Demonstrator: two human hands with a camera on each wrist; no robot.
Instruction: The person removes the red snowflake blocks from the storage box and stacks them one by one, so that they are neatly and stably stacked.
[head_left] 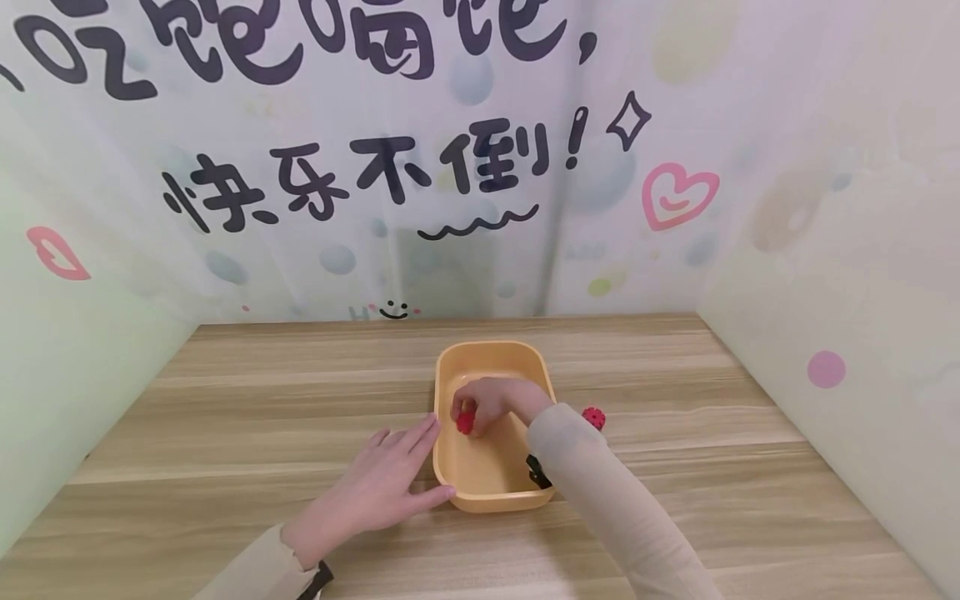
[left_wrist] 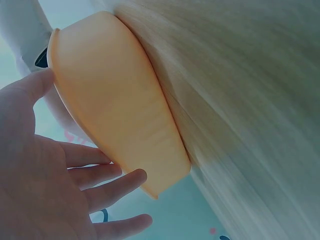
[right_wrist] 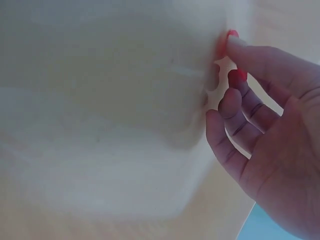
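Observation:
My right hand (head_left: 491,398) reaches down into an orange-yellow plastic bin (head_left: 442,467) and pinches a small red notched disc (head_left: 466,422) between thumb and fingertips. In the right wrist view, the red disc (right_wrist: 233,35) is mostly hidden by the thumb, and the fingers stand close over the pale bin floor. My left hand (head_left: 390,483) lies along the bin's left side with its fingers spread. Its thumb and fingertips touch the rim, and in the left wrist view the outer wall of the bin (left_wrist: 110,95) shows in front of the palm.
Another red disc with small holes (head_left: 593,417) lies on the wood-grain table (head_left: 300,383), just right of the bin and beside the right sleeve (head_left: 600,492). A printed curtain (head_left: 465,267) closes off the back, with pale panels at both sides.

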